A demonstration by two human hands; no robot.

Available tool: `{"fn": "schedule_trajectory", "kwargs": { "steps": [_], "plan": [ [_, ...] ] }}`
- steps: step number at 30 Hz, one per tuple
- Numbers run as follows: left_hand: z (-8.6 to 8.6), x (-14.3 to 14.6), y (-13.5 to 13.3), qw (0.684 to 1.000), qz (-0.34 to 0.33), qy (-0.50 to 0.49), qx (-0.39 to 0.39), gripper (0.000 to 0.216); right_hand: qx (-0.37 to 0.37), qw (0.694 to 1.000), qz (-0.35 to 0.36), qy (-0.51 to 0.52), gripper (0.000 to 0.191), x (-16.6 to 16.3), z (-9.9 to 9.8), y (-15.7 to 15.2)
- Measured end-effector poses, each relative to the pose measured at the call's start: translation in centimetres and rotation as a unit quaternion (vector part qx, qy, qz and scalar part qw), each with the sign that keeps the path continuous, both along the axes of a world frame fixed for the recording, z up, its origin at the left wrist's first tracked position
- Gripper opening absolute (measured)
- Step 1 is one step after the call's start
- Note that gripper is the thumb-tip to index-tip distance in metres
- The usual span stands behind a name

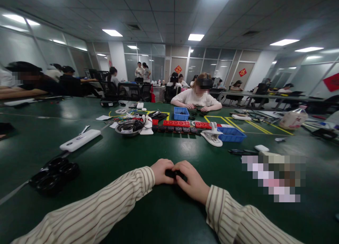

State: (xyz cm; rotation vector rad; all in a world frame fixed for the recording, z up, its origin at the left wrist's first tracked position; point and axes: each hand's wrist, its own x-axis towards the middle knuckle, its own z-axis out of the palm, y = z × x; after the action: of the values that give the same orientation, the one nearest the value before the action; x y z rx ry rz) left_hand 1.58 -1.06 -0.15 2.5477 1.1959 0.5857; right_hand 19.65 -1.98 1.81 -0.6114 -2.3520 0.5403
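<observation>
Left hand (162, 171) and right hand (192, 180) are together, clasped around a small black object (181, 175), to the near left of the white clip (214, 135). The object looks light, probably rigid and smooth; opposite ends should suit a fingertip grip.

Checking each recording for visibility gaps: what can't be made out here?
All in the head view:
Dark object: mostly hidden by the left hand and right hand; its identity is unclear.
Pixelated patch at right: pixelation hides what lies there.
Dark thing at left: cut off by the picture's edge.
Dark contents of the far blue bin: too small to identify.
</observation>
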Motion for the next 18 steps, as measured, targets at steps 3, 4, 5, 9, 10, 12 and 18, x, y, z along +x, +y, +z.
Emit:
{"fn": "schedule_trajectory", "kwargs": {
  "steps": [3, 4, 5, 9, 10, 12, 18],
  "plan": [
    [0.0, -0.3, 0.2, 1.000, -0.020, -0.008, -0.016, 0.022, 0.008, 1.000, 0.023, 0.003, 0.024, 0.0, 0.1, -0.2],
    [0.1, -0.3, 0.0, 1.000, -0.015, -0.009, -0.017, 0.025, 0.012, 1.000, 0.010, 0.003, 0.024, 0.0, 0.1, -0.3],
    [0.2, -0.2, -0.1, 1.000, -0.005, -0.010, -0.015, 0.032, 0.015, 1.000, -0.015, 0.005, 0.026, -0.1, 0.0, -0.3],
    [1.1, 0.5, -1.2, 0.998, 0.059, -0.006, -0.010, 0.066, 0.002, 0.988, -0.153, -0.005, 0.035, -0.4, -0.6, -0.4],
    [1.2, 0.7, -1.3, 0.997, 0.079, -0.003, -0.010, 0.067, -0.005, 0.984, -0.177, -0.015, 0.031, -0.5, -0.8, -0.2],
    [1.2, 1.1, -1.3, 0.993, 0.119, 0.007, -0.003, 0.059, -0.009, 0.978, -0.205, -0.034, 0.021, -0.8, -1.1, 0.3],
    [0.3, 1.4, 1.0, 0.982, 0.183, 0.033, 0.026, 0.028, 0.001, 0.978, -0.210, -0.006, 0.013, -2.1, -1.6, 3.5]
  ]
}}
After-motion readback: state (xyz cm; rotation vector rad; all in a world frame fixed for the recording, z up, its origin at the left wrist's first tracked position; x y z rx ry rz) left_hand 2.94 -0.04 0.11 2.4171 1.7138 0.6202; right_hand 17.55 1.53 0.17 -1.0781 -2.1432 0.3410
